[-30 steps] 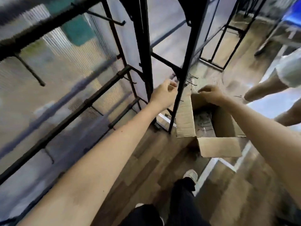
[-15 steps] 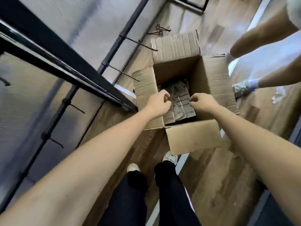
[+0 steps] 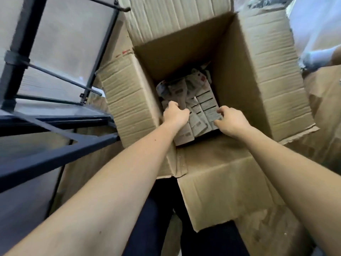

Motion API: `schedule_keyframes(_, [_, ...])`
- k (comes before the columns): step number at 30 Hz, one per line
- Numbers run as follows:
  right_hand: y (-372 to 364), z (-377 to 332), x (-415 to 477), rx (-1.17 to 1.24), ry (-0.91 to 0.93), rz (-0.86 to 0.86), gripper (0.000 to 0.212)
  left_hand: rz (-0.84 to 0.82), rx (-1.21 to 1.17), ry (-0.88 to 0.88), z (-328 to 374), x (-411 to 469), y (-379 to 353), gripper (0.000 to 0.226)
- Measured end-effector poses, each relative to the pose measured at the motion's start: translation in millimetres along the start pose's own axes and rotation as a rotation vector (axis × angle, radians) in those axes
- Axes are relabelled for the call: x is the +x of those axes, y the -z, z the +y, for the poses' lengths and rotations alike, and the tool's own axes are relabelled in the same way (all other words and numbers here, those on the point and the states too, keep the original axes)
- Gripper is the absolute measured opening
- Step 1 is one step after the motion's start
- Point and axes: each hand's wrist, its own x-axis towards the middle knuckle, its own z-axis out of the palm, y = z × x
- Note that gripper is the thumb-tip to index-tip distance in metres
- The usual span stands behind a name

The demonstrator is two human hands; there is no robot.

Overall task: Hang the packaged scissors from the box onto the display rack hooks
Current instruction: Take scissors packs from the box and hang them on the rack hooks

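Inside open cardboard box, display rack at 9 o'clock: left hand curls fingers round packaged scissors; right hand fingers curled, grip unclear.

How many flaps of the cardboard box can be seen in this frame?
4, all folded outward: the far flap at the top, the left flap, the right flap, and the near flap toward the camera. None appears hidden.

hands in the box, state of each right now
Left hand: curled round a scissors pack.
Right hand: fingers on the packs, grip cannot be told.
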Motion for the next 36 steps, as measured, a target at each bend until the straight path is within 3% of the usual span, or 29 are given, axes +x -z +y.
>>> schedule_keyframes(9, [-66.7,35.4,136.8,0.179,-0.130,0.040,0.046,0.063,-0.155,0.162,-29.5,127.5,-85.2,0.056])
schedule_keyframes(16, [-100.3,35.5,189.0,0.184,-0.184,0.097,0.077,0.207,-0.124,0.171,-43.2,173.9,-122.6,0.066])
schedule_keyframes(20, [-98.5,40.9,202.2,0.351,-0.170,0.084,0.045,0.218,-0.098,0.111,-48.3,185.0,-115.2,0.051])
schedule_keyframes(24, [-90.3,37.5,180.5,0.278,-0.070,0.133,0.018,0.169,-0.025,0.078,-32.7,167.9,-106.0,0.039])
schedule_keyframes(29, [-61.6,25.8,129.3,0.229,0.001,0.240,0.021,0.201,0.150,0.039,-11.8,118.5,-71.1,0.036])
schedule_keyframes(32, [-33.1,19.0,87.8,0.352,0.039,0.279,0.025,0.221,0.199,-0.007,-3.9,72.2,-45.5,0.032])
schedule_keyframes(36, [7.6,-1.6,18.3,0.535,0.136,0.322,0.008,0.259,0.126,-0.112,8.0,-1.6,-22.0,0.026])
